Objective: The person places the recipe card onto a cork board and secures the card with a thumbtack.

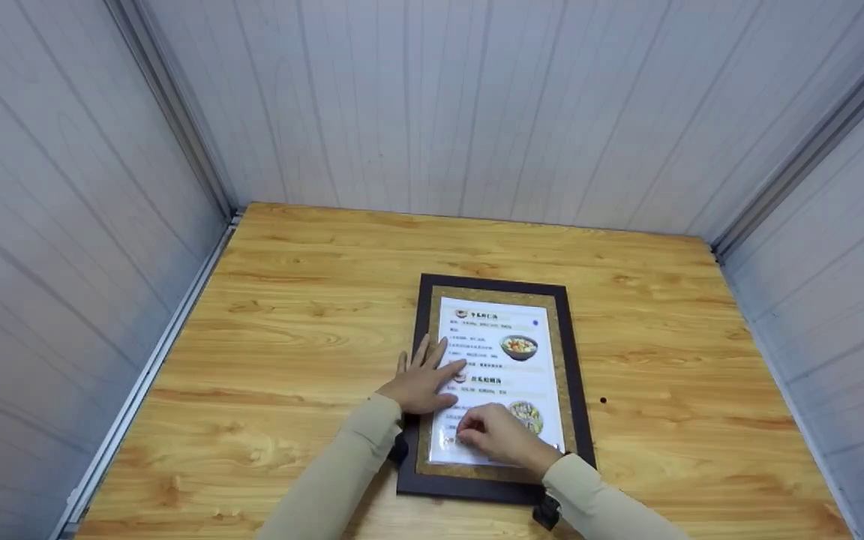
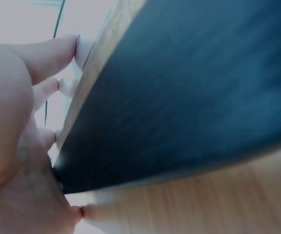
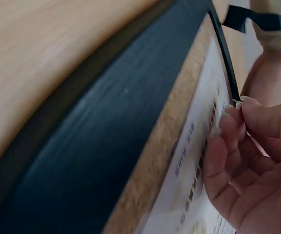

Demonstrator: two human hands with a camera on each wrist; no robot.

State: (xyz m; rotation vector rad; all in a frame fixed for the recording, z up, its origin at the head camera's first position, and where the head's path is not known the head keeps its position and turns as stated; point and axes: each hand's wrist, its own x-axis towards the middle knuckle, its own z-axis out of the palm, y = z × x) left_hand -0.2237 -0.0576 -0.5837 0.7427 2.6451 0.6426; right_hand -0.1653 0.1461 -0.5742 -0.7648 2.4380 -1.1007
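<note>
while the left hand (image 1: 423, 384) rests on a printed recipe sheet (image 1: 496, 375), the right hand (image 1: 507, 436) pinches a thin pin (image 3: 236, 101) at its near left part.
the left fingers are spread apart; the right thumb and forefinger are clamped on the pin. the sheet lies on a black-framed corkboard (image 1: 580, 405), roughly midway between the worktop's (image 1: 312, 360) left and right edges, well apart from its far edge. a blue pin head (image 1: 535, 322) marks the sheet's far right corner.
</note>
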